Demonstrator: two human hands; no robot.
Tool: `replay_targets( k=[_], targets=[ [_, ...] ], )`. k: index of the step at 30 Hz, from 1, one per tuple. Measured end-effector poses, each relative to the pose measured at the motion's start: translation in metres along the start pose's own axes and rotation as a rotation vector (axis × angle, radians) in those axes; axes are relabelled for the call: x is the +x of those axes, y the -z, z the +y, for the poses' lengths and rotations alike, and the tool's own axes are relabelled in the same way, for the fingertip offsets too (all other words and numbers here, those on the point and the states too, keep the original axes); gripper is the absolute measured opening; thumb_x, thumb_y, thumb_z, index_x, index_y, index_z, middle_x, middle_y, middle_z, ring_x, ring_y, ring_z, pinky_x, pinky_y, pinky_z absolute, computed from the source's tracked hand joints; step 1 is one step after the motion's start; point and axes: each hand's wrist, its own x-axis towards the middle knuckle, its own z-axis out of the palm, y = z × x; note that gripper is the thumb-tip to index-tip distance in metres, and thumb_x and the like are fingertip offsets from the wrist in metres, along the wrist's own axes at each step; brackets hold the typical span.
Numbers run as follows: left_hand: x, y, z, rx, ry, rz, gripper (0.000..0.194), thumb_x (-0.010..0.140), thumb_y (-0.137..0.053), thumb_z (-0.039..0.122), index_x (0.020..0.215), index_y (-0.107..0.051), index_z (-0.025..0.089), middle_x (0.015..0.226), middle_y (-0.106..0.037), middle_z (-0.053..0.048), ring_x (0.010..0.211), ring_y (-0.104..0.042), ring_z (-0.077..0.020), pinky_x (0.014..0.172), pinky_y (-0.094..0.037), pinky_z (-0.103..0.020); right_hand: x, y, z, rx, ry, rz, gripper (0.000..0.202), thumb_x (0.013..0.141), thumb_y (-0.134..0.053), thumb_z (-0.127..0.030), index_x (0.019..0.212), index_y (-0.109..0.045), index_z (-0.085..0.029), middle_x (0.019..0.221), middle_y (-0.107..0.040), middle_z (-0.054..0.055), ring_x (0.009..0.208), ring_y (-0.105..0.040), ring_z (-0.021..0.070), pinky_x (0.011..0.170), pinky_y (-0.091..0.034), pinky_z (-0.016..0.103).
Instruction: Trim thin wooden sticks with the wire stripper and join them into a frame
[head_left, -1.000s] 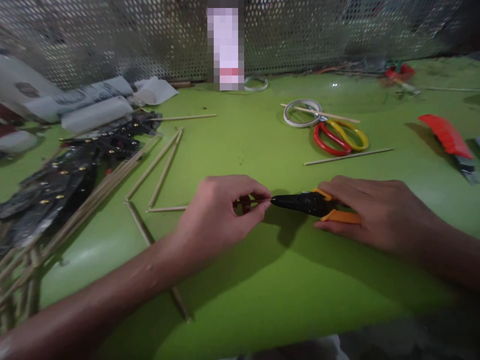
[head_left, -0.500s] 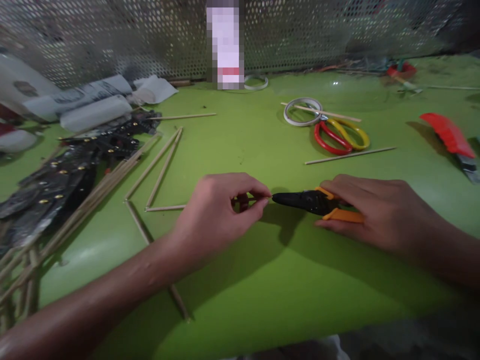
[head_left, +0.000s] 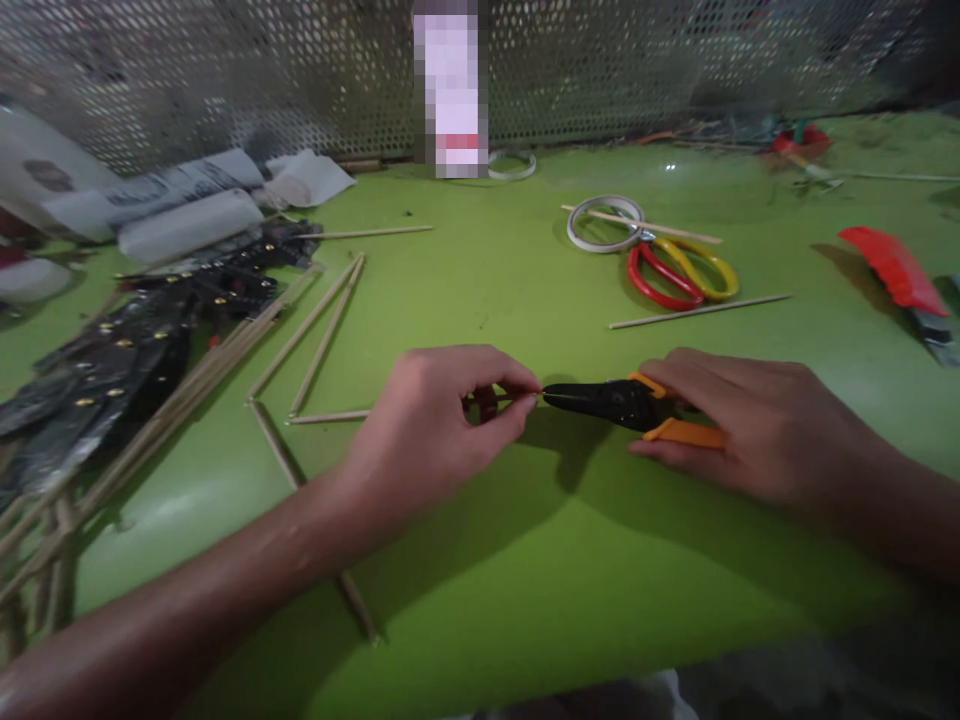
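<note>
Left hand: thumb and fingertips nearly closed, pinching a thin stick near its tip above the bench. Right hand, at 3 o'clock from it: half-curled around orange-handled pliers, nose at that tip. The stick is presumably light, stiff but snappable, best gripped close to its end. Scissors: 2 o'clock.

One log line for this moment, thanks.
left hand: pinching thin brown stick | right hand: gripping black pliers with orange handles, tips at stick's end | beyond: red-and-yellow-handled scissors
</note>
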Motion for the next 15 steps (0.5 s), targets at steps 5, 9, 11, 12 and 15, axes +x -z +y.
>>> replay_targets(
  k=[5, 9, 11, 12, 15],
  targets=[
    [0.0012, -0.0001, 0.0012, 0.003, 0.006, -0.016, 0.014, 0.081, -0.068, 0.01, 0.091, -0.076, 0.016, 0.079, -0.075, 0.0, 0.059, -0.06, -0.0072, 0.048, -0.044, -0.015, 0.0006, 0.0014, 0.0002, -0.009, 0.004, -0.021, 0.051, 0.094, -0.042, -0.059, 0.102, -0.06, -0.012, 0.085, -0.07, 0.012, 0.069, -0.067, 0.0236, 0.056, -0.044, 0.032],
    [0.0006, 0.0001, 0.0016, 0.012, 0.005, -0.017, 0.014, 0.082, -0.067, 0.011, 0.091, -0.076, 0.016, 0.08, -0.075, -0.001, 0.061, -0.062, -0.0086, 0.049, -0.046, -0.016, 0.0001, -0.0013, 0.0011, -0.004, 0.004, -0.023, 0.053, 0.094, -0.041, -0.061, 0.103, -0.06, -0.012, 0.088, -0.071, 0.012, 0.07, -0.067, 0.0241, 0.056, -0.043, 0.032],
    [0.0003, 0.0, 0.0013, 0.006, 0.001, -0.017, 0.014, 0.081, -0.067, 0.01, 0.091, -0.076, 0.016, 0.08, -0.075, -0.001, 0.063, -0.064, -0.0093, 0.051, -0.048, -0.016, -0.0006, -0.0033, 0.0016, -0.002, -0.003, -0.033, 0.053, 0.094, -0.04, -0.062, 0.104, -0.059, -0.013, 0.089, -0.071, 0.011, 0.07, -0.067, 0.0238, 0.055, -0.043, 0.032],
    [0.0002, -0.0001, 0.001, 0.002, -0.003, -0.014, 0.014, 0.081, -0.067, 0.01, 0.091, -0.076, 0.016, 0.08, -0.076, -0.001, 0.064, -0.064, -0.0097, 0.052, -0.048, -0.017, -0.0009, -0.0041, 0.0019, -0.002, -0.01, -0.032, 0.053, 0.093, -0.04, -0.062, 0.105, -0.059, -0.014, 0.089, -0.071, 0.011, 0.07, -0.067, 0.0235, 0.055, -0.042, 0.031],
    [0.0006, -0.0003, 0.0003, -0.001, -0.018, -0.003, 0.014, 0.081, -0.067, 0.01, 0.089, -0.076, 0.016, 0.08, -0.076, -0.001, 0.063, -0.065, -0.0101, 0.053, -0.05, -0.018, -0.0023, -0.006, 0.0028, 0.002, -0.041, -0.039, 0.052, 0.093, -0.04, -0.064, 0.106, -0.058, -0.017, 0.09, -0.071, 0.01, 0.071, -0.066, 0.0231, 0.057, -0.042, 0.031]
  ],
)
